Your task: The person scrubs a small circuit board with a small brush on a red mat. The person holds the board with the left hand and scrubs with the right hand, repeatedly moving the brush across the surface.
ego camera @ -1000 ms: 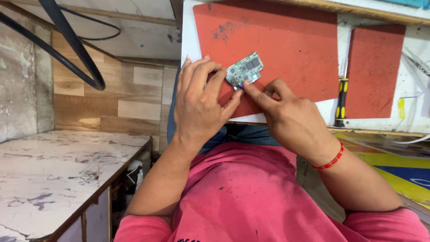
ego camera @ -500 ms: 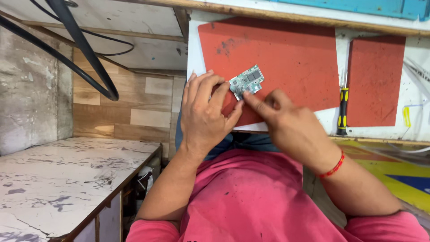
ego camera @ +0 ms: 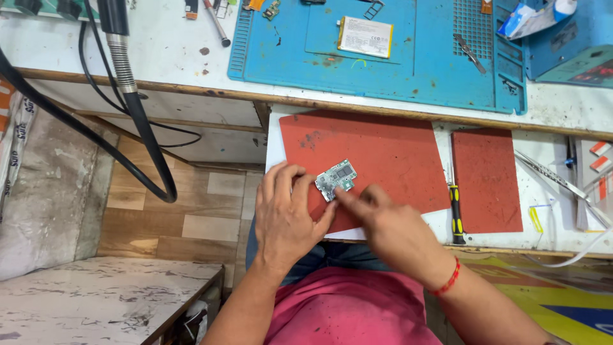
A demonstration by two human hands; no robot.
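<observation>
- While the left hand (ego camera: 285, 214) pins the small circuit board (ego camera: 335, 179) by its left edge on the large red mat (ego camera: 389, 153), its fingers are curled around that edge.
- Right hand (ego camera: 383, 223): index fingertip presses on the board's lower edge, grasping nothing.
- Risk: hard pressure could crack components or slide the board off the mat.
- Screwdriver (ego camera: 455, 214) lies well apart on the desk (ego camera: 549, 211).

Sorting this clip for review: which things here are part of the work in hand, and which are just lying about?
In hand:
circuit board, held by the left hand
right hand, forefinger on the board
large red mat beneath it

Lying about:
screwdriver
small red mat
blue mat
battery
black hose
</observation>
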